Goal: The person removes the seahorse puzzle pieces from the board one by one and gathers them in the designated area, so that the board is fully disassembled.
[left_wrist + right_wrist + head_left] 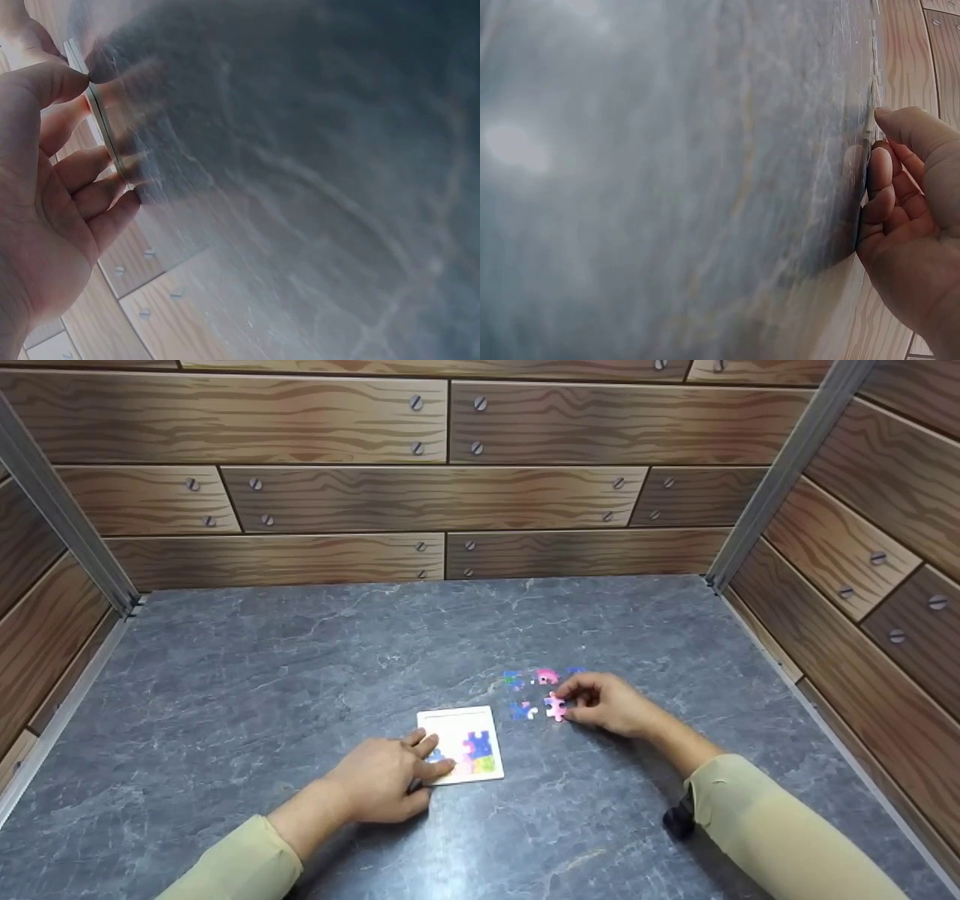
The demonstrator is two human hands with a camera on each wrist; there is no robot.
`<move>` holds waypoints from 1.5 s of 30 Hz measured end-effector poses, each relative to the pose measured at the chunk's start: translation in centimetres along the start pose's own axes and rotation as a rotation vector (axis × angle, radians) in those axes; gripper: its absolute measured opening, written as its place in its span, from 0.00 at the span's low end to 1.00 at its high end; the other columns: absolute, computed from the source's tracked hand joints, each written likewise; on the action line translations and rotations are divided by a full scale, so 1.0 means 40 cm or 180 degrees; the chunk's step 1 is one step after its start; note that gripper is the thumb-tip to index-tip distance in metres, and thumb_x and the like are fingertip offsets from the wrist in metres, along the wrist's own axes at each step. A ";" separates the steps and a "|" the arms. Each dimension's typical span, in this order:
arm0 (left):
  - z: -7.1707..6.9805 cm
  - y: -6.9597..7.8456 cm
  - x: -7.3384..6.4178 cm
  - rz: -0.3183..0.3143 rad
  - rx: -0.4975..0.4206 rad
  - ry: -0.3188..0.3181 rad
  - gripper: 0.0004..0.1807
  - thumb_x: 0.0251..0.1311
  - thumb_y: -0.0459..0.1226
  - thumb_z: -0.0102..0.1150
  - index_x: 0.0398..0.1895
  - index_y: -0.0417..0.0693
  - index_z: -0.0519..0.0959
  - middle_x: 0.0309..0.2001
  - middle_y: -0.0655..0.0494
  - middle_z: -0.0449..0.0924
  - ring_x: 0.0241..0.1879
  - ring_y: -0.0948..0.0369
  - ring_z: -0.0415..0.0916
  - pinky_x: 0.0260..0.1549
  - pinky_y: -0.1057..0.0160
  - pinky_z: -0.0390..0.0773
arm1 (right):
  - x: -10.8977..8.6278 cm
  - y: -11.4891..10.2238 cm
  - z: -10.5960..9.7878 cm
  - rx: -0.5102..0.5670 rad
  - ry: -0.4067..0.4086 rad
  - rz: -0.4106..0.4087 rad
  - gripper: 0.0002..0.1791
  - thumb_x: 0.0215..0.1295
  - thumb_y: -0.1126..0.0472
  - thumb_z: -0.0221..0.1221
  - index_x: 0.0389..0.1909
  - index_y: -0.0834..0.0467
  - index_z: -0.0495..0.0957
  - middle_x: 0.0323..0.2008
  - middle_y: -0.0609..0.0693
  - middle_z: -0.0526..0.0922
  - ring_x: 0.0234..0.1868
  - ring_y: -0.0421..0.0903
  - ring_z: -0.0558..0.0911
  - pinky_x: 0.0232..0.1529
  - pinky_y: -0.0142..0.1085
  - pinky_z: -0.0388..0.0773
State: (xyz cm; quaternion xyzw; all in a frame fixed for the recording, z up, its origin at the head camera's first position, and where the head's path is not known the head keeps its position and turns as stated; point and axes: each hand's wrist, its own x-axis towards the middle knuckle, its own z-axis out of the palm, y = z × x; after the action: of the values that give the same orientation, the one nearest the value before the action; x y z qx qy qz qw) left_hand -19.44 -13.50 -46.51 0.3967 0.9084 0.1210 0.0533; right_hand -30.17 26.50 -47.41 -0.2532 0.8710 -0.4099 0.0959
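A white square puzzle board [457,724] lies on the table, several coloured pieces fitted in its lower part. My left hand [382,778] rests on the board's left side, fingers stretched over its lower left corner and thumb near its front edge. In the left wrist view, the thumb and fingertips of the left hand [52,165] meet the thin board edge [109,139]. To the right, my right hand [611,706] pinches a pink puzzle piece [555,707] between thumb and index finger, close over the table. The right wrist view shows that hand [915,187] low beside the tabletop, its piece hardly visible.
Loose puzzle pieces lie around the right hand: a blue-green one [512,679], a pink one [547,676], a blue one [523,710] and another blue one [575,670] behind the fingers. Wood-patterned walls [337,499] enclose the grey marbled table [300,660].
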 end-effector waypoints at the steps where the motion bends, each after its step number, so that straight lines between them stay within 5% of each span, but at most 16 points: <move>1: -0.001 0.000 0.000 -0.0007 0.0000 -0.0006 0.27 0.68 0.44 0.56 0.71 0.58 0.80 0.70 0.37 0.73 0.72 0.41 0.70 0.54 0.39 0.82 | 0.001 0.000 0.000 0.0002 0.0006 -0.0005 0.15 0.63 0.69 0.71 0.51 0.63 0.86 0.42 0.57 0.86 0.34 0.42 0.76 0.34 0.29 0.72; 24: 0.001 0.001 -0.002 0.0016 0.0051 0.0042 0.28 0.67 0.43 0.56 0.71 0.58 0.81 0.70 0.38 0.74 0.71 0.41 0.71 0.54 0.40 0.83 | 0.002 0.008 0.000 0.0082 0.0019 -0.0018 0.16 0.64 0.68 0.71 0.53 0.62 0.86 0.45 0.57 0.87 0.36 0.42 0.78 0.38 0.30 0.74; 31: 0.003 0.000 0.000 -0.0018 0.0067 0.0017 0.28 0.68 0.44 0.56 0.71 0.59 0.81 0.70 0.38 0.74 0.72 0.42 0.71 0.54 0.41 0.82 | 0.003 -0.003 0.000 0.0270 0.0135 -0.0020 0.16 0.66 0.68 0.70 0.52 0.69 0.84 0.45 0.62 0.88 0.39 0.43 0.83 0.40 0.28 0.78; 37: 0.003 0.000 -0.001 0.0008 0.0049 0.0028 0.27 0.68 0.44 0.57 0.71 0.59 0.81 0.70 0.38 0.74 0.71 0.41 0.71 0.51 0.40 0.84 | 0.006 -0.045 0.001 0.0060 0.0300 0.0009 0.16 0.64 0.64 0.73 0.51 0.67 0.85 0.40 0.56 0.88 0.37 0.44 0.82 0.39 0.30 0.79; 45: -0.001 0.002 0.001 0.0029 0.0040 0.0035 0.28 0.67 0.43 0.57 0.71 0.58 0.81 0.70 0.37 0.74 0.71 0.40 0.72 0.51 0.39 0.83 | 0.027 -0.116 0.030 -0.0073 0.0102 -0.0133 0.16 0.64 0.62 0.73 0.50 0.65 0.85 0.38 0.51 0.86 0.37 0.47 0.82 0.37 0.34 0.80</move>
State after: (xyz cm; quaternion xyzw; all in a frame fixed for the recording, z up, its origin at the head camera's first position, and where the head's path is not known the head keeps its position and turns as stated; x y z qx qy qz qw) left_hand -19.40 -13.41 -46.47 0.4005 0.9076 0.1177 0.0453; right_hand -28.97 22.64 -44.61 -0.2658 0.8716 -0.4058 0.0704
